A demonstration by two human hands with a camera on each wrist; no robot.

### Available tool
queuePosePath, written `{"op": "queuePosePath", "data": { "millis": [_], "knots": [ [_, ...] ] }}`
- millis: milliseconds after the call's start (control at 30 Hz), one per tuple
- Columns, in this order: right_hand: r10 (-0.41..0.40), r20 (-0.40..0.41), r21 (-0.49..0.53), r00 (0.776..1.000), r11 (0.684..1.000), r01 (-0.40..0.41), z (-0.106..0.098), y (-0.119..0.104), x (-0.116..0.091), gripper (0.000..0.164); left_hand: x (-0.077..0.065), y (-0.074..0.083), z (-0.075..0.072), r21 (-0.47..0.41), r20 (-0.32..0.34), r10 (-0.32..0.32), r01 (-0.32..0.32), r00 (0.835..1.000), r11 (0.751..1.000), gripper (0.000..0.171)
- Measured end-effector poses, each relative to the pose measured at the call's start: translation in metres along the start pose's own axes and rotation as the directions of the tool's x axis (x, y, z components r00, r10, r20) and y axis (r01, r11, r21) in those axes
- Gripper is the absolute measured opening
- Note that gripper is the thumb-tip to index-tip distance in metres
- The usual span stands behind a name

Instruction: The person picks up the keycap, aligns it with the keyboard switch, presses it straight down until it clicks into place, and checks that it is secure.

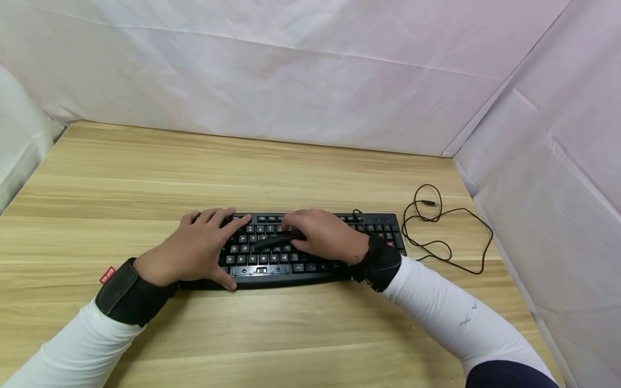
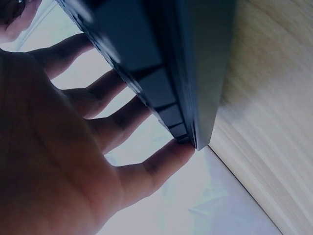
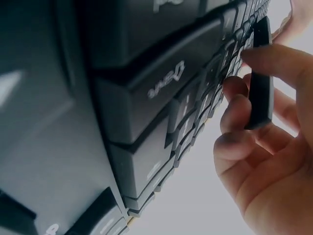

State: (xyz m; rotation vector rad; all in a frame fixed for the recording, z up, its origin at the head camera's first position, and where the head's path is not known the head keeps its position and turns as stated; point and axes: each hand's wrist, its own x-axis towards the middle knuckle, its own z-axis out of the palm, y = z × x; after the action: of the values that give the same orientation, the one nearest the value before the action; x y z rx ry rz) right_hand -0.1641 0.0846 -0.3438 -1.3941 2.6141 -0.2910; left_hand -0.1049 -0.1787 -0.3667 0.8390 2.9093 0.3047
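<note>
A black keyboard point(image 1: 301, 279) lies flat on the table. Spread across its left part is my left hand point(image 1: 206, 240), fingers fairly straight over the keys toward the back edge, thumb at the front edge. My right hand point(image 1: 325, 237) pinches a long black space bar keycap point(image 1: 275, 241) between thumb and fingers, over the middle keys; it shows edge-on in the right wrist view point(image 3: 262, 83). In the front row, the space bar slot point(image 1: 262, 270) is uncovered, with a small mount at its centre. The left wrist view shows the left fingers against the keys.
A thin black cable point(image 1: 491, 237) lies looped to the right of the keyboard, its plug point(image 1: 429, 202) near the top loop. White sheeting point(image 1: 291, 75) hangs behind the wooden table point(image 1: 271, 334) and along its right side.
</note>
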Motion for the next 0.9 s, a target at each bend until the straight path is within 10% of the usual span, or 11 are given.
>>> {"op": "queuePosePath", "data": {
  "millis": [900],
  "knots": [
    [-0.143,-0.133,-0.036,0.981,0.99,0.139,0.019,-0.036,-0.011,0.022,0.001,0.0,0.001,0.026,0.011,0.002,-0.003,1.0,1.0,0.129]
  ]
}}
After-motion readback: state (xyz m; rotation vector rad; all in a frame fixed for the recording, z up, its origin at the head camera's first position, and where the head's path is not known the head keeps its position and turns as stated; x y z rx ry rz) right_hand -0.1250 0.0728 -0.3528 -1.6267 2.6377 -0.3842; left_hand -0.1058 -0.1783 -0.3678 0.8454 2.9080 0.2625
